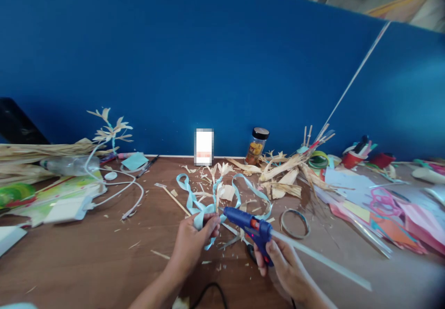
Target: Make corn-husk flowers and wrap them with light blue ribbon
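My left hand point(199, 235) pinches the stem of a dried-husk flower point(222, 175), upright and partly wrapped in light blue ribbon point(190, 196). The ribbon's loose loops spread to both sides of the stem. In my right hand point(280, 260) is a blue hot glue gun point(246, 221), gripped by its handle. A long clear glue stick point(323, 259) sticks out from its back. The gun's nozzle points left and sits close to the stem at my left fingertips; whether they touch I cannot tell. Scissors point(251, 249) lie beneath the gun, partly hidden.
Dried husks point(283, 179) and a jar point(257, 145) stand at the back right, near a tape ring point(295, 223). Coloured paper point(378, 216) covers the right side. To the left are a finished-looking husk flower point(113, 130), a bottle point(71, 165) and a white cable point(135, 186).
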